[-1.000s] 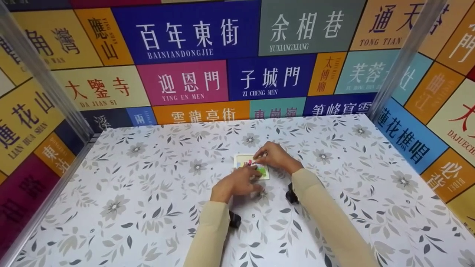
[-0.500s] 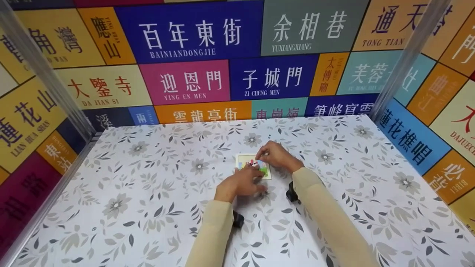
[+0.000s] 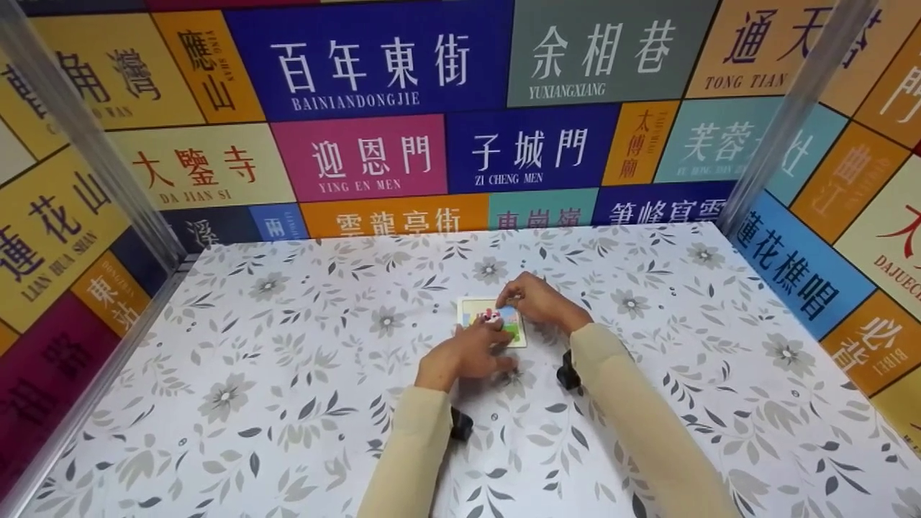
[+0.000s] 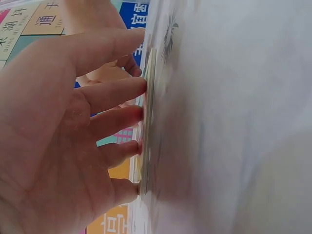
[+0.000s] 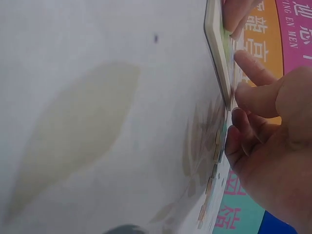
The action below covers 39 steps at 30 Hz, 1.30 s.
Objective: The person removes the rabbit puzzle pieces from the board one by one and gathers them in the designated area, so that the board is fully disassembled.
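A small square puzzle board with a cartoon picture lies flat on the flower-patterned table. My left hand reaches it from the near side. Its straight fingertips press down on the thin board. My right hand is at the far right corner of the board. Its bent index finger and thumb pinch that corner, and the other fingers are curled. Whether a loose piece sits under the fingers is hidden.
Walls of coloured sign panels close in the table on the back, left and right, with metal posts in the corners. Black wrist cameras sit under both beige sleeves. Bare tablecloth spreads around the board.
The right fingers have drawn back a little toward the board's far corner, so more of the picture shows. The left hand has stayed pressed on the near edge.
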Available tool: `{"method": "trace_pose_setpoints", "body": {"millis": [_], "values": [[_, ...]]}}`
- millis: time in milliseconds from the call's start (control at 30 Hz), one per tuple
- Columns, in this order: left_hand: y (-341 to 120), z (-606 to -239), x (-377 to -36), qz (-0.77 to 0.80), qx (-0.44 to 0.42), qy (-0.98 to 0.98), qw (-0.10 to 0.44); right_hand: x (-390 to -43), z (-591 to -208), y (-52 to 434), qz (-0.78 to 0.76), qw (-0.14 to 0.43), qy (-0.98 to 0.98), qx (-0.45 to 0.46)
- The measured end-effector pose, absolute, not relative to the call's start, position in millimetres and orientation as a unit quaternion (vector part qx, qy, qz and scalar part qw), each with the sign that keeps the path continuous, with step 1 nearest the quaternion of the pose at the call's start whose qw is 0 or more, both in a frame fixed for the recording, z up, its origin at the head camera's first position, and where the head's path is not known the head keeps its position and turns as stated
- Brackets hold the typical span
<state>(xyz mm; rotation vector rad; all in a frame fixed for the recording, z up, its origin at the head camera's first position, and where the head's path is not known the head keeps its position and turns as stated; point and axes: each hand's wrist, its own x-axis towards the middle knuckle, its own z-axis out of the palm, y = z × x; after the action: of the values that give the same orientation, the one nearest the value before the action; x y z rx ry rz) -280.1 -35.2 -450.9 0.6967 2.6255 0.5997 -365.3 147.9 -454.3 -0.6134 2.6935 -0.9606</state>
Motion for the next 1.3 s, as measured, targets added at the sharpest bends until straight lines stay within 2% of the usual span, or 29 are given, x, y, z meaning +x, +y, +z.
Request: {"method": "trace_pose_setpoints", "body": {"millis": [333, 467, 700, 1000, 1167, 1300], "values": [[-36, -454, -278, 0.222, 0.244, 0.927, 0.179, -361, -454, 147, -0.321, 0.115, 0.922, -0.181], [-37, -454, -276, 0.217, 0.252, 0.926, 0.179, -361, -457, 150, -0.325, 0.101, 0.918, -0.206], [-37, -453, -278, 0.213, 0.264, 0.924, 0.175, -364, -455, 148, -0.328, 0.12, 0.913, -0.209], [-39, -454, -280, 0.215, 0.276, 0.923, 0.161, -363, -452, 141, -0.301, 0.109, 0.908, -0.269], [-38, -454, -279, 0.215, 0.272, 0.924, 0.162, -362, -448, 141, -0.282, 0.13, 0.916, -0.254], [-37, -453, -279, 0.22, 0.27, 0.923, 0.16, -362, -445, 142, -0.273, 0.124, 0.924, -0.24]]}}
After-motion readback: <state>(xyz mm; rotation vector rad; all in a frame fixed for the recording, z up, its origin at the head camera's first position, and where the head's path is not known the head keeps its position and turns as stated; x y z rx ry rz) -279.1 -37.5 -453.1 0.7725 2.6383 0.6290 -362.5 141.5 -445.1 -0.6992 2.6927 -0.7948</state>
